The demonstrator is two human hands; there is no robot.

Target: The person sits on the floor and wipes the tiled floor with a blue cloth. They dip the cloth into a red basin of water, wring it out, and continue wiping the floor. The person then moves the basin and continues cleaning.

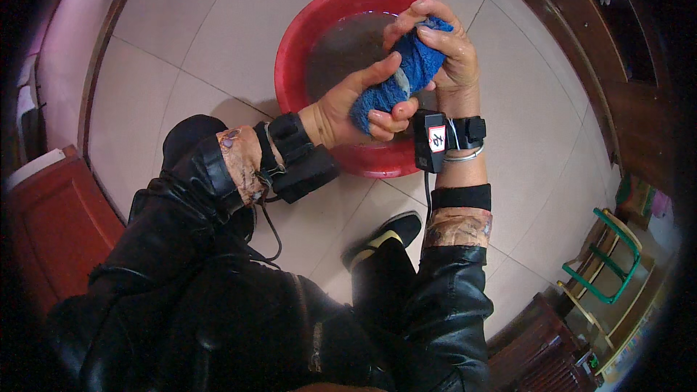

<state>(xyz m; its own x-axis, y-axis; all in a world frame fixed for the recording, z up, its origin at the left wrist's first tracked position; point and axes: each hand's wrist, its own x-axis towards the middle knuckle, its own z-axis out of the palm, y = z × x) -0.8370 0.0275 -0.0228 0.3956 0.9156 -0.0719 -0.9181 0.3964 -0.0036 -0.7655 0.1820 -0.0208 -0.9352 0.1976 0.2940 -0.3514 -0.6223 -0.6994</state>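
Note:
A wet blue cloth [422, 62], bunched into a roll with a pale patch in its middle, is held up over a red plastic basin [294, 60]. My left hand [354, 95] grips the lower left end, fingers curled round it from below. Round the upper right end, my right hand [454, 51] is wrapped, with its index finger arched over the top. Murky water [343, 54] lies in the basin beneath both hands. The skin of my fingers looks wet. Each wrist carries a black strapped device, and a cable runs from each.
The basin stands on a pale tiled floor [218, 49]. My shoe [403, 228] is just below it. Wooden furniture [577, 27] lines the right side, with a green-framed chair [610, 299] at the lower right. A red-brown wooden panel [65, 223] is at the left.

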